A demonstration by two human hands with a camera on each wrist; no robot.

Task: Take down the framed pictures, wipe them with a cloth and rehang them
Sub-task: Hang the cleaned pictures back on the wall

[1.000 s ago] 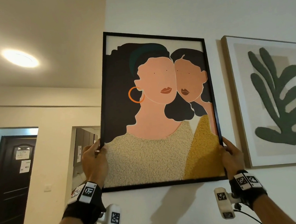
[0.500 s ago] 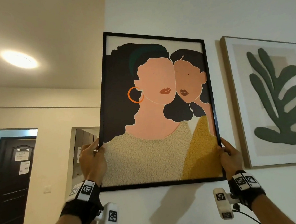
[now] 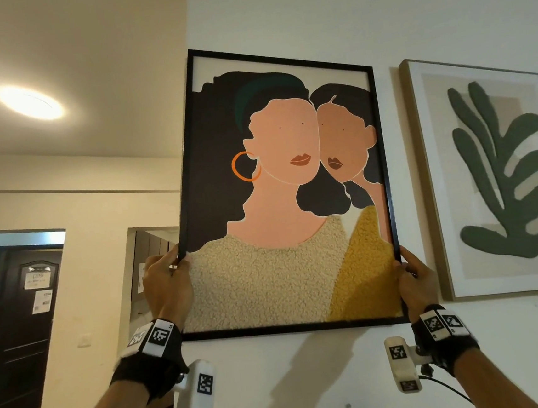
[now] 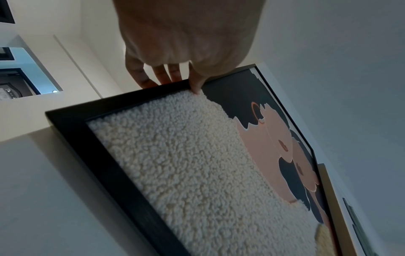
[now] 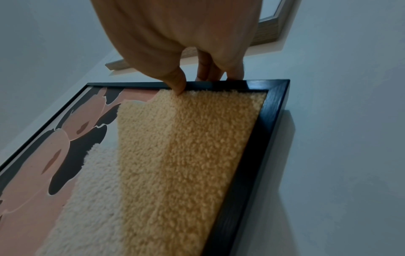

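A black-framed picture of two women [image 3: 285, 185] is held up against the white wall, its left side reaching past the wall's corner. My left hand [image 3: 166, 279] grips the frame's left edge low down, thumb on the front [image 4: 197, 86], fingers behind. My right hand [image 3: 412, 272] grips the right edge at about the same height, thumb on the yellow fabric [image 5: 179, 86], fingers round the back. The picture [image 4: 197, 164] [image 5: 153, 155] has fuzzy cream and yellow patches. No cloth is in view.
A wood-framed leaf picture [image 3: 495, 175] hangs close to the right of my right hand. Left of the wall corner lie a hallway, a dark door [image 3: 20, 326] and a ceiling light [image 3: 29, 102]. A small dark mark [image 3: 347, 406] shows on the wall below the picture.
The picture and both hands have shifted very slightly left and down in view; the grips are unchanged.
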